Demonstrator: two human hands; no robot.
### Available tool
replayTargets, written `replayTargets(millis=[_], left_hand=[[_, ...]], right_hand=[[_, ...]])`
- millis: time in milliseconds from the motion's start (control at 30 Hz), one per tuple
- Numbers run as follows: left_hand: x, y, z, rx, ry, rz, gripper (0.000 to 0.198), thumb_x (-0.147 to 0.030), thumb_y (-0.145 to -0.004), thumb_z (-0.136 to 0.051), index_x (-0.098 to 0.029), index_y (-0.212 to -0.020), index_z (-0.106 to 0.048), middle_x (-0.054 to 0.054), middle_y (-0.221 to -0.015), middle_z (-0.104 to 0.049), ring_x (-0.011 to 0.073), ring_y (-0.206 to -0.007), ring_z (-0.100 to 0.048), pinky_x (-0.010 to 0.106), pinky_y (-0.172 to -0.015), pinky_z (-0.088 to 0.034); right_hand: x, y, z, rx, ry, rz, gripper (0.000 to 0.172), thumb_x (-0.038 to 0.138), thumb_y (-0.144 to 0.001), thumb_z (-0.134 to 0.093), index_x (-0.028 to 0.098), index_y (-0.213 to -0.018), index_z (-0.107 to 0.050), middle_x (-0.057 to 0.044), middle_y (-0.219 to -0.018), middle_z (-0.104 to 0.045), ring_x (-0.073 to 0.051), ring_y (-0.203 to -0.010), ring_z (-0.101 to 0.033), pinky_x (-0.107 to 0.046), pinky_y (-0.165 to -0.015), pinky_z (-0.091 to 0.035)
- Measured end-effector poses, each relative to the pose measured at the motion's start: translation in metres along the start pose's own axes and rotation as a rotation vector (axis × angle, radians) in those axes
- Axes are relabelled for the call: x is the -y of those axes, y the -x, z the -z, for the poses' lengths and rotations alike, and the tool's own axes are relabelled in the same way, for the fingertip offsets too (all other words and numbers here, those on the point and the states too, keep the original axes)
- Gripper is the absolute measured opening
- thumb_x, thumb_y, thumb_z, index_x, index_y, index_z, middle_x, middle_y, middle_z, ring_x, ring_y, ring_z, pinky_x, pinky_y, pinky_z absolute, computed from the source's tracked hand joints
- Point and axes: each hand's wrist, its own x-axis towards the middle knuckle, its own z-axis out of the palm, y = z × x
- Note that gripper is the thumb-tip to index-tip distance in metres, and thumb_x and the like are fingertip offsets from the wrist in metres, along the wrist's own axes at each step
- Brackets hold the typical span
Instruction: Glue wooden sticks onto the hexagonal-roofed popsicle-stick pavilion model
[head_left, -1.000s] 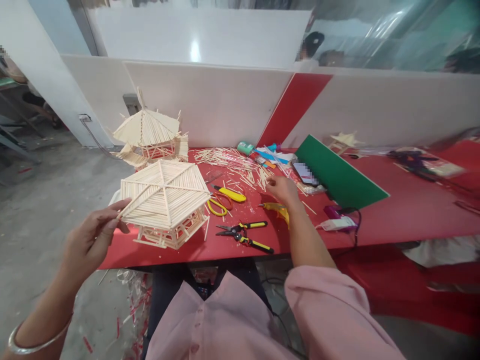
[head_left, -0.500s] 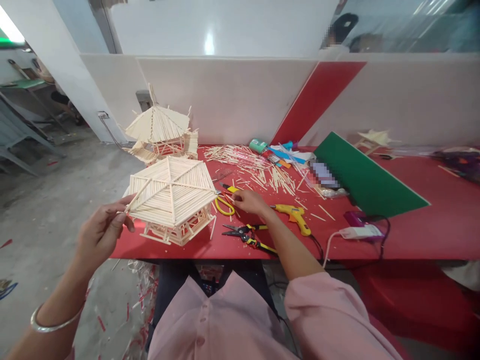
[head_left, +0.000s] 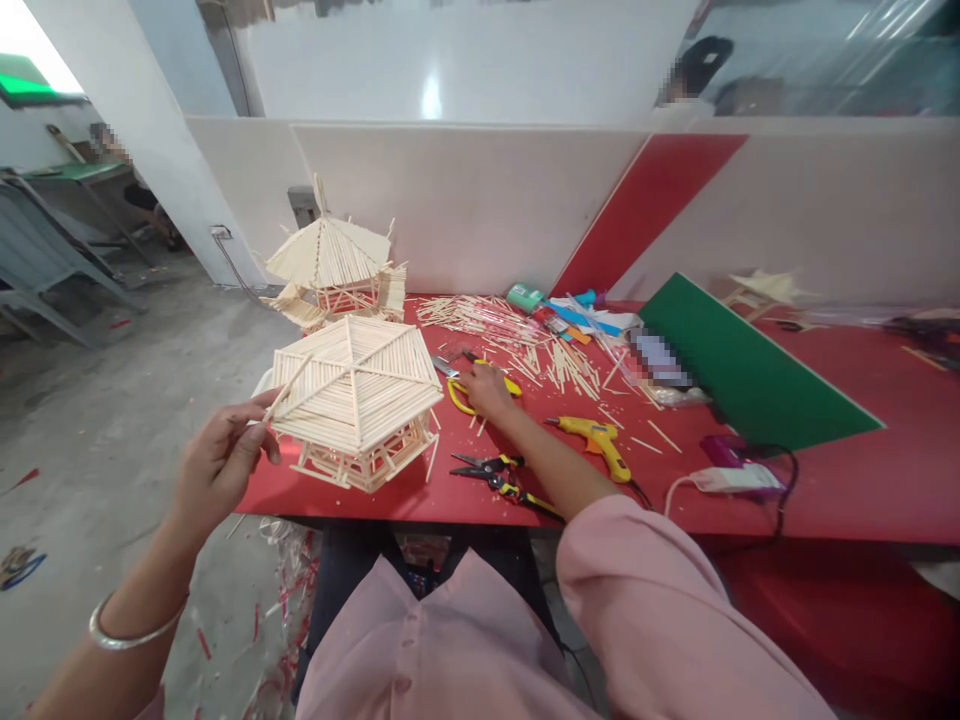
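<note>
At the left edge of the table stands a six-sided model pavilion built of thin wooden sticks, with a ribbed roof. My left hand is closed at the roof's left corner, pinching the lower end of a thin wooden stick that slants across the roof edge. Right of the model, my right hand is closed over yellow-handled scissors, whose handle it partly hides. A dark-tipped yellow tool shows just behind the fingers. Black-and-yellow pliers lie nearer me, and a yellow glue gun lies to the right.
Behind the pavilion stands a second stick model with a pointed roof. Loose sticks are scattered along the back beside a green bottle. A green board leans at the right, near a white power adapter with cables.
My right hand has moved left and slightly away from me, over the scissors, which have shifted a little. My left hand stays at the roof corner. The whole view has shifted slightly.
</note>
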Motion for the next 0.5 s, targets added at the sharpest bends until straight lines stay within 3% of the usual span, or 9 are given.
replayTargets(millis=[100, 200, 333, 500], left_hand=[[-0.001, 0.001, 0.0, 0.047, -0.098, -0.049, 0.012, -0.031, -0.095, -0.053, -0.021, -0.101, -0.056, -0.003, -0.057, -0.06, 0.017, -0.064, -0.068, 0.021, -0.045, -0.041], [-0.004, 0.001, 0.0, 0.043, -0.13, -0.055, 0.014, -0.035, -0.096, -0.051, -0.021, -0.097, -0.054, -0.003, -0.057, -0.059, 0.0164, -0.058, -0.066, 0.023, -0.048, -0.044], [-0.004, 0.0, -0.001, 0.047, -0.139, -0.056, 0.012, -0.034, -0.097, -0.05, -0.022, -0.098, -0.053, -0.003, -0.056, -0.06, 0.0205, -0.075, -0.071, 0.026, -0.058, -0.05], [-0.004, -0.002, 0.0, 0.066, -0.145, -0.103, 0.009, -0.031, -0.097, -0.05, -0.022, -0.1, -0.053, -0.005, -0.055, -0.059, 0.0182, -0.071, -0.071, 0.028, -0.065, -0.052]], right_hand=[[-0.026, -0.013, 0.009, 0.012, 0.012, -0.007, 0.037, 0.038, -0.094, -0.06, 0.017, -0.123, -0.058, -0.009, -0.124, -0.061, -0.022, -0.107, -0.062, -0.044, -0.09, -0.054], [-0.037, -0.013, 0.018, 0.015, 0.015, -0.041, 0.036, 0.038, -0.094, -0.059, 0.017, -0.122, -0.059, -0.008, -0.124, -0.061, -0.022, -0.108, -0.062, -0.045, -0.092, -0.053], [-0.015, -0.004, 0.016, 0.018, 0.006, -0.118, 0.033, 0.037, -0.095, -0.056, 0.015, -0.118, -0.063, -0.013, -0.126, -0.06, -0.026, -0.118, -0.057, -0.047, -0.099, -0.047], [0.025, -0.006, 0.005, 0.139, -0.043, -0.17, 0.037, 0.04, -0.093, -0.06, 0.016, -0.122, -0.059, -0.009, -0.121, -0.062, -0.021, -0.104, -0.063, -0.042, -0.088, -0.055]])
